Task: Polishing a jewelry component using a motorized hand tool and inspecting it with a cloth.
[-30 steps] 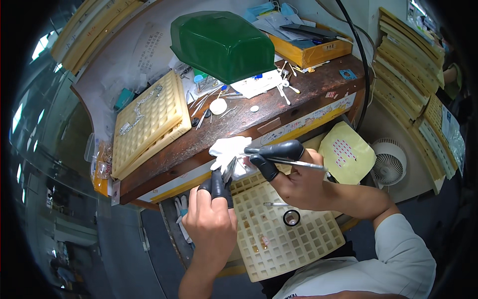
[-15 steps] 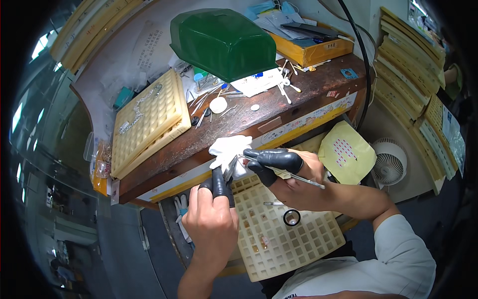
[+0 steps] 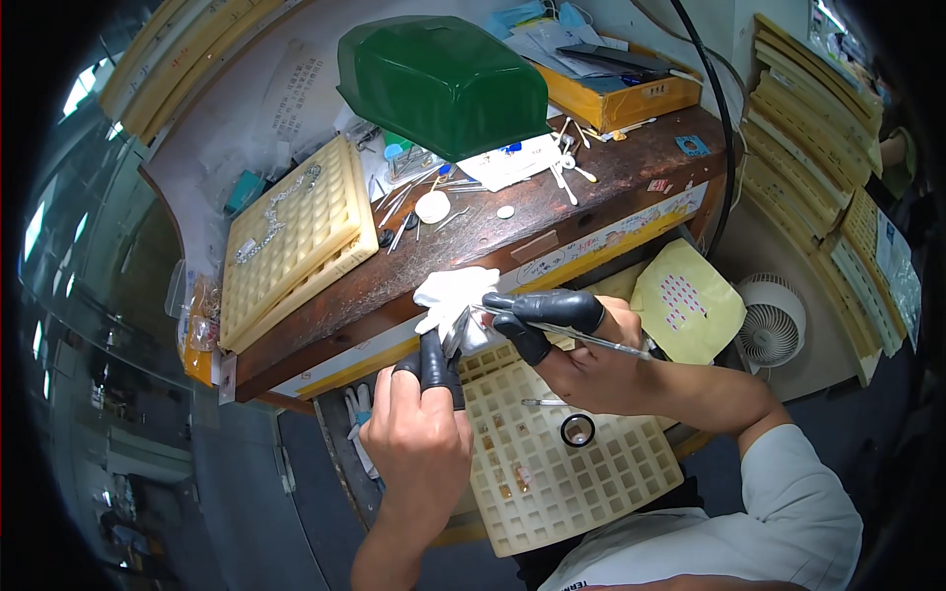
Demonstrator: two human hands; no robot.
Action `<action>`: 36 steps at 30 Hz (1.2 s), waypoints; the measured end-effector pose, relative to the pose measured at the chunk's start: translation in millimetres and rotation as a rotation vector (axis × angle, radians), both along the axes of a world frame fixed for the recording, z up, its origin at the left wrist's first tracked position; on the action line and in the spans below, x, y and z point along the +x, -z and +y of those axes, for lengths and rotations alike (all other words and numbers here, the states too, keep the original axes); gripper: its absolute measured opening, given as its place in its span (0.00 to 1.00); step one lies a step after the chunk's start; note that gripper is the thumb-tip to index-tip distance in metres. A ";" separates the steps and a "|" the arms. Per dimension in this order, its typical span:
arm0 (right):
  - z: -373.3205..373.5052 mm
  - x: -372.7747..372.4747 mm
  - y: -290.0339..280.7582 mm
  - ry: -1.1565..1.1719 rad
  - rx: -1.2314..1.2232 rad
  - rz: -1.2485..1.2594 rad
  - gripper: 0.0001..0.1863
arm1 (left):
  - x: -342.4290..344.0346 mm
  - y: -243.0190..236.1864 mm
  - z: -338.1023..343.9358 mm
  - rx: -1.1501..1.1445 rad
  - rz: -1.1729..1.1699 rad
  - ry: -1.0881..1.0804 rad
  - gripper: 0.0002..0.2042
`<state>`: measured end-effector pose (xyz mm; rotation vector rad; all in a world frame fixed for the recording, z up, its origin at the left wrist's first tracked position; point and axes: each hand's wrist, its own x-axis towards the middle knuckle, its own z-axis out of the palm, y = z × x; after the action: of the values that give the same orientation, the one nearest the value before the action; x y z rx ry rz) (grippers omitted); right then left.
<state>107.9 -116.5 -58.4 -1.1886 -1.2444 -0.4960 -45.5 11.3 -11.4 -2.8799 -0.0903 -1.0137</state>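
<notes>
Black finger cots cover several fingers of both hands. My left hand is closed on grey metal tweezers, whose tips reach to a bunched white cloth at the bench's front edge. From the right, my right hand pinches a slim metal rod-like tool between thumb and forefinger. Its front end meets the same spot beside the cloth. Whatever small piece lies between the tools is too small to make out. Below the hands, a cream compartment tray carries a black-rimmed loupe and several small gold-coloured pieces.
A dark wooden bench spans the front, with a green plastic cover, swabs and a stacked pair of cream trays bearing a silver chain. To the right are a yellow sheet and a white fan.
My right hand has shifted slightly, and the rear end of its tool has swung a little up and right. My left hand and the cloth stay where they were.
</notes>
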 end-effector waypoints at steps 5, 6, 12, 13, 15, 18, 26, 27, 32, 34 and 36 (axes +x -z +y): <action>-5.0 -1.7 -2.2 -0.003 -0.092 -0.036 0.27 | 0.1 0.4 0.1 -0.001 -0.018 0.014 0.09; -3.6 -1.2 0.1 -0.026 -0.052 -0.007 0.26 | 0.0 -0.2 -0.4 0.001 -0.008 0.007 0.09; -1.3 -1.1 -2.8 -0.008 0.001 -0.030 0.25 | 0.2 -0.9 -0.7 0.005 0.000 -0.003 0.09; -1.0 -1.2 -3.6 -0.029 0.000 -0.015 0.24 | -0.2 -1.0 -0.3 0.002 0.007 -0.005 0.09; -1.4 -3.0 -4.9 -0.022 -0.010 -0.017 0.24 | -1.1 -1.5 0.0 0.002 0.002 0.001 0.09; -2.6 -2.3 -3.4 -0.007 -0.010 -0.017 0.24 | -2.1 -2.5 -4.1 -0.033 0.031 -0.012 0.09; -5.1 -4.2 -8.4 0.031 -0.084 -0.053 0.23 | -2.3 -1.1 -2.6 0.006 -0.006 0.006 0.11; -5.0 -4.3 -8.5 0.025 -0.074 -0.048 0.23 | -3.7 -1.9 -4.4 -0.031 0.030 -0.017 0.10; -4.1 -3.0 -5.9 -0.004 -0.056 -0.019 0.24 | -4.9 -1.7 -4.3 -0.075 0.068 -0.031 0.10; -3.7 -2.4 -4.6 -0.023 -0.041 -0.004 0.24 | -4.7 -1.0 -3.6 -0.067 0.065 -0.032 0.10; -2.6 -2.1 -3.9 -0.023 -0.023 -0.004 0.24 | -4.4 -1.9 -3.4 -0.066 0.070 -0.030 0.10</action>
<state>105.8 -119.1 -54.5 -1.1923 -1.2686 -0.4678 -49.9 7.9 -9.6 -2.9608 -0.1650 -0.9206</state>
